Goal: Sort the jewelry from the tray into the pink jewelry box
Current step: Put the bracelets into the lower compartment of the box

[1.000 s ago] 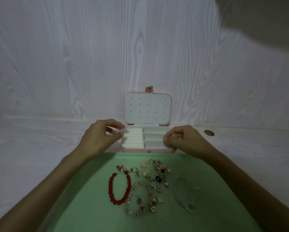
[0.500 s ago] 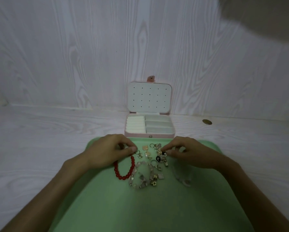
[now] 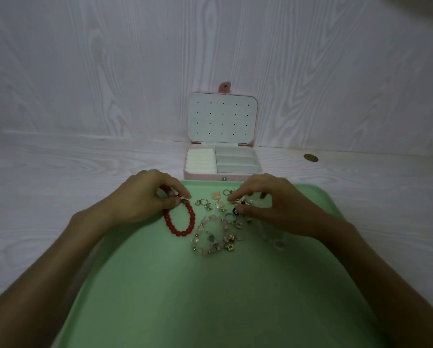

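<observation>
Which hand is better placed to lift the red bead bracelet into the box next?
Left. The left hand already has thumb and fingertips at the top of the red bead bracelet. The right hand is over the small charms, farther from it.

Your left hand point(image 3: 145, 197) and right hand point(image 3: 273, 207) are bare, and your forearms show no sleeves, rings or watch.

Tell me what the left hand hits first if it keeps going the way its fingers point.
Likely the small ring charm: the left hand points right along the tray, gripping the red bracelet. Depth is unclear.
</observation>
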`<state>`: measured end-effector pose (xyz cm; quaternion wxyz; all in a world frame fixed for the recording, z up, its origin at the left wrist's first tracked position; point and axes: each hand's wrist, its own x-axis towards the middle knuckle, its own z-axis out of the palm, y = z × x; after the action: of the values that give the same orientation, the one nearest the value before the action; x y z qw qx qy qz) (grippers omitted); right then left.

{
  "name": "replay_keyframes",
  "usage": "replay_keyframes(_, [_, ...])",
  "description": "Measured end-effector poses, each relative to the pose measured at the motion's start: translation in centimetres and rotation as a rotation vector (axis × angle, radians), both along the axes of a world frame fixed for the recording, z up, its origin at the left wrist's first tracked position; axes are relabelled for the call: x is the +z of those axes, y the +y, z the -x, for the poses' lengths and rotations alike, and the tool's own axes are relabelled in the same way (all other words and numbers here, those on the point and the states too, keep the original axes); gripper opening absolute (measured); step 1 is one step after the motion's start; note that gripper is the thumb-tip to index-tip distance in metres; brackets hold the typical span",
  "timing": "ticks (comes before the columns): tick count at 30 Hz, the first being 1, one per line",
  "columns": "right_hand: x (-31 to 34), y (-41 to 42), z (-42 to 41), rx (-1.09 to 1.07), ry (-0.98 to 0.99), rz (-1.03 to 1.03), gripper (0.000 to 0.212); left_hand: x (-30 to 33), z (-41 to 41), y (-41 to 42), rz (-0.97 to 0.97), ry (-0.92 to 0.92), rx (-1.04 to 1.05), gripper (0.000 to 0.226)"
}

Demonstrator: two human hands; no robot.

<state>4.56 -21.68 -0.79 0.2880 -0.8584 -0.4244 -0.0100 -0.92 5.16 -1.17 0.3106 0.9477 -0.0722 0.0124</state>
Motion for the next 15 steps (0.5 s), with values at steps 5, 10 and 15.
replay_keyframes(5, [-0.2, 0.9, 0.9, 0.041, -0.060, 0.161, 0.026, -0.3, 0.0, -0.8, 0.065, -0.122, 0.045, 0.025])
replay_keyframes(10, [0.1, 1.1, 1.1, 0.031, -0.182, 0.183, 0.021, -0.6, 0.0, -2.4, 0.233, -0.096, -0.018, 0.024])
replay_keyframes(15, [-0.7, 1.7, 0.7, 0.033, -0.212, 0.123, 0.018, -1.0, -0.2, -3.1, 0.412, 0.070, -0.160, 0.029])
